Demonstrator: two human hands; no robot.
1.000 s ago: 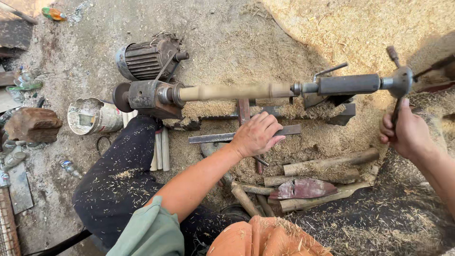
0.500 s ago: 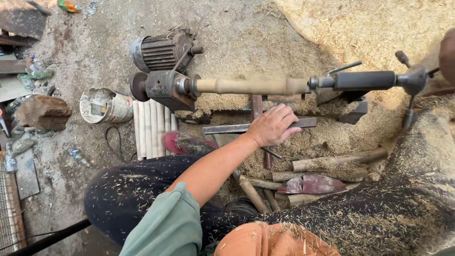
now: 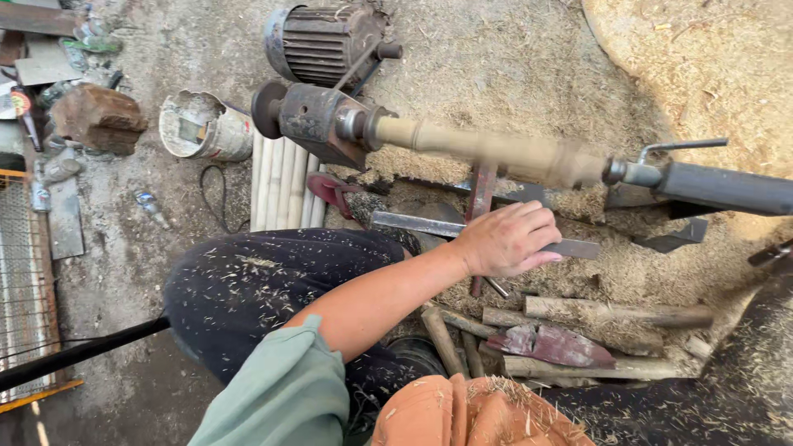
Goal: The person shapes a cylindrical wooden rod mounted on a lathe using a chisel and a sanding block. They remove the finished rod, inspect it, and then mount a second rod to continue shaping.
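While the pale turned wooden spindle [image 3: 496, 153] is spun between rusty headstock [image 3: 318, 120] and grey tailstock [image 3: 727, 188], the left hand [image 3: 505, 239], its grip spread flat on the grey steel tool-rest bar [image 3: 417, 223] beneath, is best kept low and clear.

We wear a short green sleeve [image 3: 285, 388]. Our dark trousers [image 3: 248, 285] are flecked with pale sawdust. An orange cloth [image 3: 479, 413] covers our lap.

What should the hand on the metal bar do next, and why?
Probably stay low on the flat metal bar and lift nothing toward the wooden spindle. The spindle looks blurred, as if spinning, and the left hand rests just below it, with bare fingers near.
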